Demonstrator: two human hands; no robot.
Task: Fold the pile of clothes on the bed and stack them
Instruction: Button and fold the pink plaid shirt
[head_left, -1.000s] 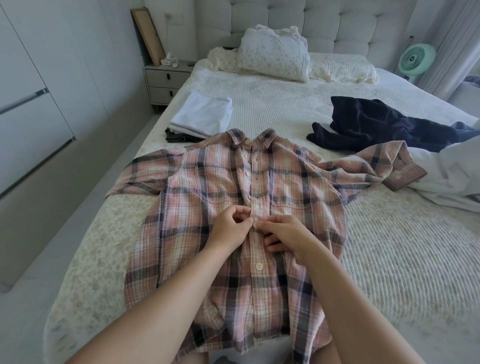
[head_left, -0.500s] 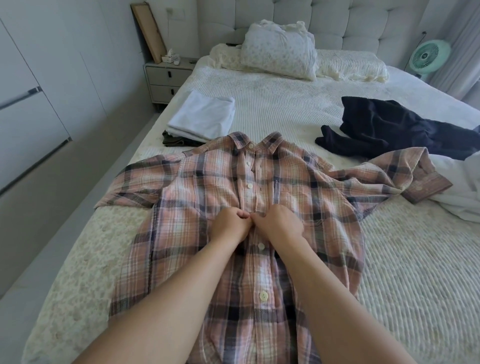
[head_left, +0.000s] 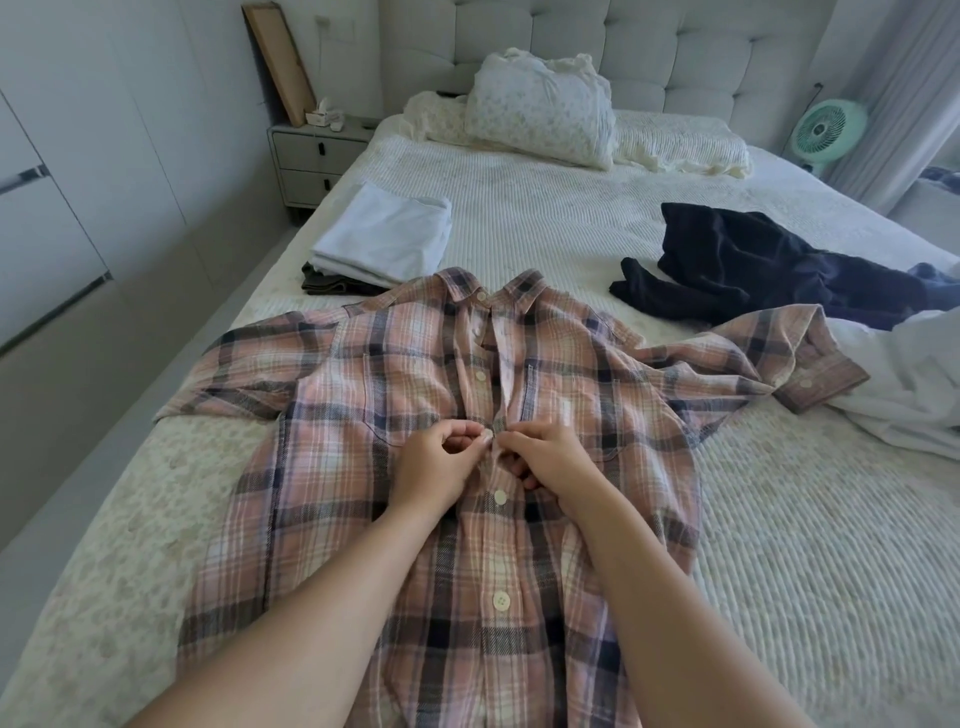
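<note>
Two hands meet at the middle of a pink plaid shirt (head_left: 363, 415) that lies face up and spread across the near part of the bed (head_left: 779, 571), collar pointing toward the headboard. The left hand (head_left: 436, 462) pinches the button placket at chest height with curled fingers, and the right hand (head_left: 550, 457) pinches the facing edge of the placket, fingertips nearly touching those of the left. Below the hands two white buttons show on the closed front; above them the front gapes slightly open up to the collar. The shirt's left-side sleeve lies flat toward the bed's edge, while the other sleeve stretches out to the right, its cuff resting against a rumpled white cloth (head_left: 904, 395). Beyond the collar to the left sits a folded stack (head_left: 384, 239), a white piece on top of a dark one. A crumpled dark navy garment (head_left: 753, 265) lies to the right, apart from the shirt's body. Pillows (head_left: 540, 114) rest by the headboard.
</note>
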